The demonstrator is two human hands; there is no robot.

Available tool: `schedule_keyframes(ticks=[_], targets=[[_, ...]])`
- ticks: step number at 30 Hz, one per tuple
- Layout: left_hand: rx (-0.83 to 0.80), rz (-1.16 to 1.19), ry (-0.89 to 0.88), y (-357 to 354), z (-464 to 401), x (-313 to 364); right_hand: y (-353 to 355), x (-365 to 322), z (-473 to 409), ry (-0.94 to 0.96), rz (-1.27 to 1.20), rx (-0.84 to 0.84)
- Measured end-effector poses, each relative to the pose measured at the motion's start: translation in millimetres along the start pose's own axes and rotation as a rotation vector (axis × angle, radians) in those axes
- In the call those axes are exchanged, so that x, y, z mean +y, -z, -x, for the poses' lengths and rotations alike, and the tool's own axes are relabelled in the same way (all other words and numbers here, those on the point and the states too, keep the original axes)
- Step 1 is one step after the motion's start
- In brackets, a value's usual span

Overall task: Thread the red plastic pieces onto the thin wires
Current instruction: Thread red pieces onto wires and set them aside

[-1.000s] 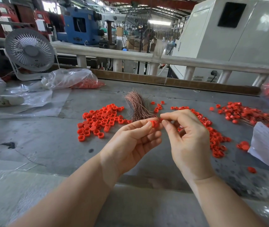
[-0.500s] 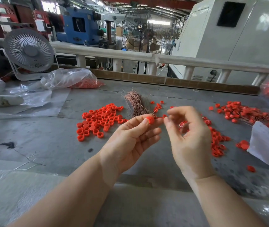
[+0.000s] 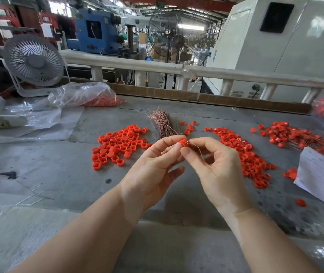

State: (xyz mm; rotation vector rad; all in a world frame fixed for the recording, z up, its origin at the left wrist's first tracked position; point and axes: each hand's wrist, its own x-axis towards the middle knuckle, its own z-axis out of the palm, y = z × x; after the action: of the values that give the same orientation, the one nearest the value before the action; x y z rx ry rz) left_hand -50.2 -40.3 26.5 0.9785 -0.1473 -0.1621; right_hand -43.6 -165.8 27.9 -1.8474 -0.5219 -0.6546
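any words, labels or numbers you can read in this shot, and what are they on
None can be read.
White paper sheet at the right edge of the table: faint lines of print, too blurred to read.
Blue machine behind the railing: a small yellow sticker, too small to read.
Red cabinets at the back left: white notices, too small and blurred.
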Motion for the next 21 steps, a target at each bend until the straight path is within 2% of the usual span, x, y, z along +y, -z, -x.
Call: schedule_keyframes(ticks=[21], targets=[[-0.055,-0.091,-0.105,0.9,1.7,0.1,5.4,-5.8,0.3,0.005,-0.104,-0.041]])
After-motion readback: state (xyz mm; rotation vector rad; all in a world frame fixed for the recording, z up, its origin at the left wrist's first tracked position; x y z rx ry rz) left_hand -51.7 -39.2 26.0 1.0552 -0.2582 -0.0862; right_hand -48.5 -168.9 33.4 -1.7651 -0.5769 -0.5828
